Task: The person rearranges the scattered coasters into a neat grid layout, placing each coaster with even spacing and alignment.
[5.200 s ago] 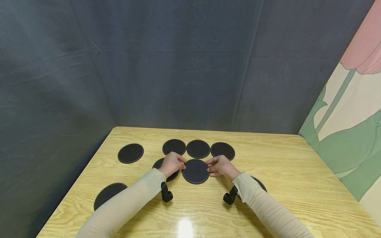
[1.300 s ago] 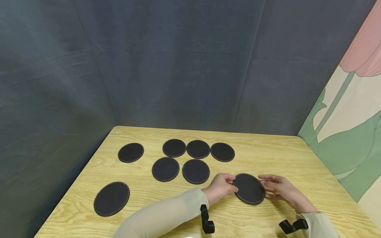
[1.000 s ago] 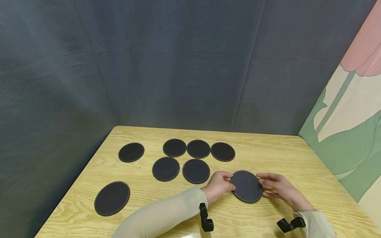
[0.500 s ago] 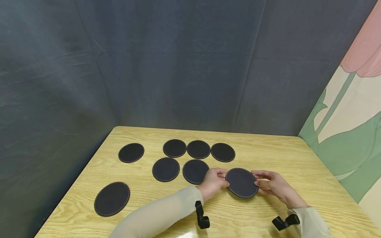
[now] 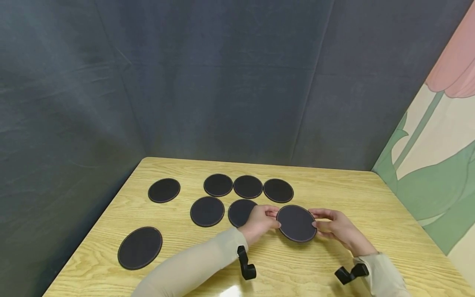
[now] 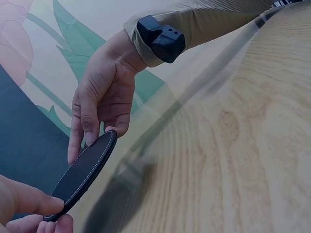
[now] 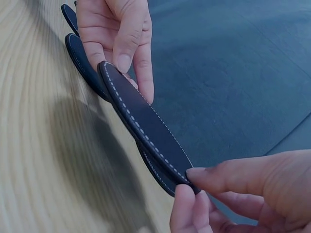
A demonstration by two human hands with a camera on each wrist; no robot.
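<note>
Both hands hold one round black coaster (image 5: pixel 296 224) with pale stitching round its edge. My left hand (image 5: pixel 258 220) pinches its left rim between thumb and fingers, while my right hand (image 5: pixel 339 230) pinches the opposite rim. In the left wrist view the coaster (image 6: pixel 85 170) is raised off the wood, its shadow below. Seen from the right wrist, thumb and fingers of the right hand (image 7: pixel 243 189) grip the near edge. Behind the left hand, a flat coaster (image 5: pixel 238 211) is partly hidden. Beside it lies another coaster (image 5: pixel 207 211).
Three coasters sit in a back row, a left one (image 5: pixel 218 185), a middle one (image 5: pixel 248 186) and a right one (image 5: pixel 278 190). Two more lie apart on the left, a far coaster (image 5: pixel 164 190) and a near coaster (image 5: pixel 139 248). A dark curtain (image 5: pixel 222 82) borders the wooden table (image 5: pixel 352 194).
Earlier both hands were at the second row's right coaster. Since then they have taken up the coaster on the right and carried it leftward and away from me, toward that row.
</note>
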